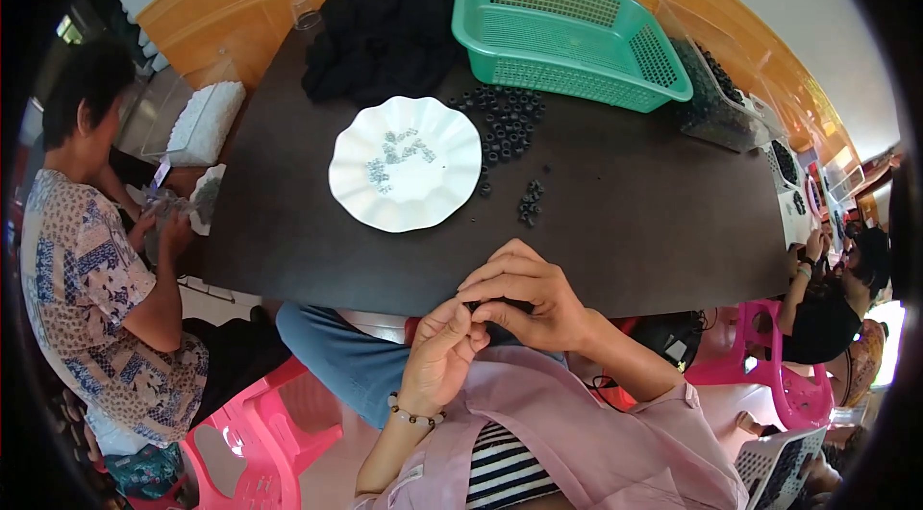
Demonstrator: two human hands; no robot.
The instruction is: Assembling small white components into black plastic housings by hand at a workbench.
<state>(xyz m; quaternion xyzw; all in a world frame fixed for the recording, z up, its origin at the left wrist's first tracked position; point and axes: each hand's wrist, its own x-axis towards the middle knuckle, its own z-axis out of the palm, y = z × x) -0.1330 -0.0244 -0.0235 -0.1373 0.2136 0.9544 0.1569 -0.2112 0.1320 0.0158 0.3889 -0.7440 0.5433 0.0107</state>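
Just off the near edge of the dark table, my left hand (443,345) and my right hand (527,294) meet at the fingertips. Both are closed in a pinch. A dark bit shows between the fingers, too small and too covered to make out. Beyond them, a white plate (404,207) with a wavy rim holds small clear pieces (400,156). To its right lies a pile of small black ring-like pieces (508,124). A smaller cluster of black pieces (530,202) lies nearer my right hand.
A green plastic basket (577,73) stands at the back beside black cloth (385,29) and a clear cup (306,14). A clear bin (716,116) of black pieces is at the right. People sit on both sides; pink stools (260,443) are below.
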